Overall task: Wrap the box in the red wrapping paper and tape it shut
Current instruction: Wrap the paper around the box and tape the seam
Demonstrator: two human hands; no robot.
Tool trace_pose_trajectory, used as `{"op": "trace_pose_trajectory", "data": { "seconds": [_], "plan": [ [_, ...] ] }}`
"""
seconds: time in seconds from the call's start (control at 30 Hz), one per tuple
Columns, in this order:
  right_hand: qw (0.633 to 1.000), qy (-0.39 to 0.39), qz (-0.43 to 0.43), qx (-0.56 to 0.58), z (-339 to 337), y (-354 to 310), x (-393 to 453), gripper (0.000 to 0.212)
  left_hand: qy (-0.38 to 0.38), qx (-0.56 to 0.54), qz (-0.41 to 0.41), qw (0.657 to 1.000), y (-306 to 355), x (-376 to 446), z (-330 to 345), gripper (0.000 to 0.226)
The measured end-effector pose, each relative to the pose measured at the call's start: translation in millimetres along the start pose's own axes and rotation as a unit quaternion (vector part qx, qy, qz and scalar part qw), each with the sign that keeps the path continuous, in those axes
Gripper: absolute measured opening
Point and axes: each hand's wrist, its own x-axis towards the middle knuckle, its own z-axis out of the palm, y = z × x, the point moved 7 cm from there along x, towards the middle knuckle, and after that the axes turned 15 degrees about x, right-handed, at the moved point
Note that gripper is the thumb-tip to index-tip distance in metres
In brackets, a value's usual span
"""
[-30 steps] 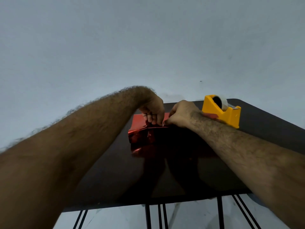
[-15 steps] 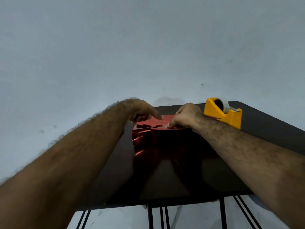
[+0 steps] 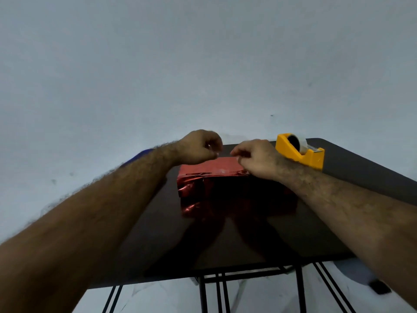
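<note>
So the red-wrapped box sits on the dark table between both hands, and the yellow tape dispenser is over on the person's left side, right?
Not quite. The head view shows the yellow tape dispenser on the person's right, just beyond the right hand. The rest holds: the red-wrapped box sits on the dark table, with the left hand also at it.

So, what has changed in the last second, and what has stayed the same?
Both hands lifted off the box: the left hand and right hand pressed its top a second ago and now hover above it, fingers curled. Whether they pinch tape is unclear. The box, dispenser and table stayed put.
</note>
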Motion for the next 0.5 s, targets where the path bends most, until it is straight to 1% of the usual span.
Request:
{"op": "trace_pose_trajectory", "data": {
  "seconds": [0.03,0.07,0.13,0.2,0.23,0.3,0.4,0.47,0.5],
  "plan": [
    [0.999,-0.040,-0.023,-0.021,3.1,-2.9,-6.1,0.031,-0.015,0.010,0.049,0.999,7.1,-4.7,4.9,0.025],
    [0.995,-0.075,-0.041,-0.057,4.8,-4.2,-13.0,0.035,-0.034,0.032,0.082,0.996,12.3,-8.7,9.8,0.031],
    [0.974,-0.126,-0.083,-0.169,9.8,-4.8,-25.6,0.048,-0.066,0.104,0.135,0.983,16.6,-15.7,20.7,0.037],
    [0.945,-0.164,-0.099,-0.267,16.4,-0.7,-34.0,0.067,-0.081,0.166,0.154,0.971,12.4,-22.1,28.6,0.044],
    [0.937,-0.172,-0.094,-0.288,19.0,2.3,-35.6,0.073,-0.080,0.189,0.147,0.968,8.8,-25.1,29.2,0.045],
    [0.937,-0.168,-0.087,-0.294,21.1,3.4,-36.6,0.078,-0.068,0.241,0.137,0.959,6.1,-31.7,26.2,0.046],
    [0.935,-0.150,-0.099,-0.304,23.8,-3.5,-37.2,0.080,-0.053,0.314,0.134,0.938,11.4,-40.4,19.7,0.048],
    [0.937,-0.124,-0.113,-0.306,24.9,-9.8,-37.5,0.082,-0.039,0.306,0.128,0.942,12.2,-44.7,16.0,0.056],
    [0.940,-0.110,-0.110,-0.304,25.4,-11.4,-37.5,0.087,-0.034,0.285,0.118,0.950,10.6,-47.1,15.3,0.068]
  ]
}}
